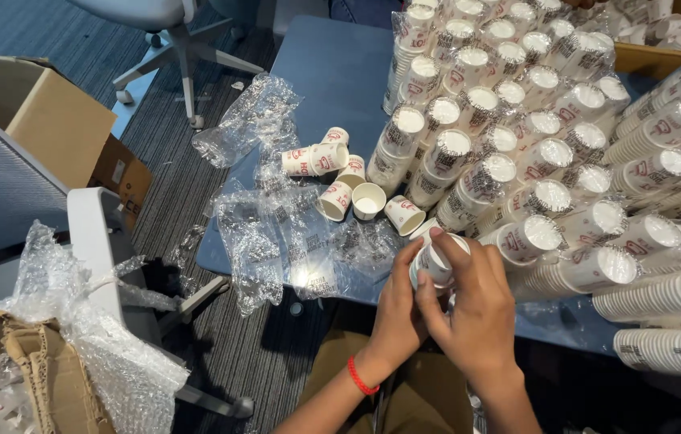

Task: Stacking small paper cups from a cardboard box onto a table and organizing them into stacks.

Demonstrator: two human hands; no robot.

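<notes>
A white paper cup [435, 264] sits at the worktop's [332, 72] near edge, clamped between both hands. The left hand [399, 309] wraps it from below; the right hand [469, 309] closes its grip over the rim. Loose cups [356, 193] lie just beyond, with crumpled plastic wrap [276, 233] toward the left edge and sleeved cup stacks [517, 120] crowding the right side.

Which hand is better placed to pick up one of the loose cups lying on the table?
Left, probably. The left hand sits nearer the loose cups, with wrappers between them. The right hand wraps the cup stack and has its fingertips on the rim.
</notes>
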